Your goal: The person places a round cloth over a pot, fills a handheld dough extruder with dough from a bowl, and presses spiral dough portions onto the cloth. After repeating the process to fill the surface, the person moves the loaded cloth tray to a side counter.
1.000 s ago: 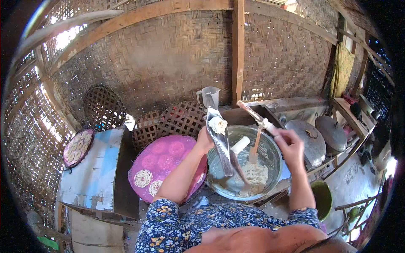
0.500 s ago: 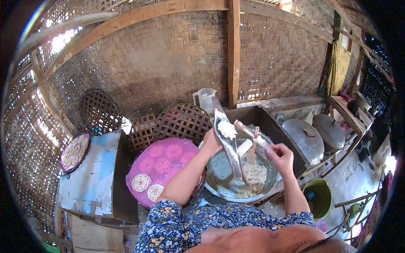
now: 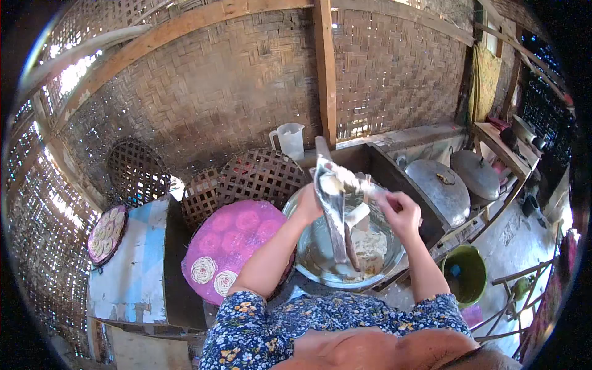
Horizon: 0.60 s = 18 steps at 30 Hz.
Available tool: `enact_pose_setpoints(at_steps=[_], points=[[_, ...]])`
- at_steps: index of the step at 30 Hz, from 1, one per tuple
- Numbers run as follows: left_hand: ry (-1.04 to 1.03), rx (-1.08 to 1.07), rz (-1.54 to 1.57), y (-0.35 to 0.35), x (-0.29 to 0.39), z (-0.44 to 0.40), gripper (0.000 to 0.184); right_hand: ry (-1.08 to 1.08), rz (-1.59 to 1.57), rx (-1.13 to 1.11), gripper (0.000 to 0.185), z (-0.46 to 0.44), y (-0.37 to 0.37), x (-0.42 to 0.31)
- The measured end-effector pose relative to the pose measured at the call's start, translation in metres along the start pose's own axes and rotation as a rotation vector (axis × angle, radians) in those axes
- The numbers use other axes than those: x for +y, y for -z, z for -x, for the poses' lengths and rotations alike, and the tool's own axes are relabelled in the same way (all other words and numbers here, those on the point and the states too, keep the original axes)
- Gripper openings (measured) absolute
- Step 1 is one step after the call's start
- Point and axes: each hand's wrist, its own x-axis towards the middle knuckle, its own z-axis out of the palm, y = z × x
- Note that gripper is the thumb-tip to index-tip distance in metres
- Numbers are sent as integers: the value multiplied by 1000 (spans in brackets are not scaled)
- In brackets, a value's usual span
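My left hand [image 3: 310, 203] is closed around a long wooden press [image 3: 333, 216], held steeply over a metal basin [image 3: 310, 250]. White dough [image 3: 332, 184] sits in the hollow of the press. A white cylinder [image 3: 357, 214] juts out on the right side of the press. In my right hand [image 3: 402, 214] is a dough-coated stick [image 3: 361, 184], blurred by motion, its far end at the hollow. Below, a pale mass of dough [image 3: 370, 245] lies in the basin's right part.
Left of the basin, a round tray with pink cloth [image 3: 237, 231] bears noodle coils [image 3: 203, 270]. Woven racks [image 3: 265, 176] and a plastic jug [image 3: 290, 140] stand behind. Lidded pots [image 3: 438, 191] are at right, above a green bucket [image 3: 465, 274]. Another coil-filled tray [image 3: 107, 235] rests far left.
My right hand has brought the stick's end up and left onto the press's hollow. The press stands slightly more upright, and the whole view has shifted a little.
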Motion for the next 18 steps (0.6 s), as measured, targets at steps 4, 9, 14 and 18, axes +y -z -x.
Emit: enact_pose_setpoints(at_steps=[4,9,14,18], points=[[-30,-87,-195,-1,34,2,24,192,68,88,25,-3,-11,3],[88,-108,84,9,-50,-11,19,-37,-29,-185,27,28,10,-6],[118,-244,380,13,10,-3,25,-228,-86,-176,32,6,19,24],[138,-176,627,7,36,2,37,-217,-32,-183,31,10,15,39]])
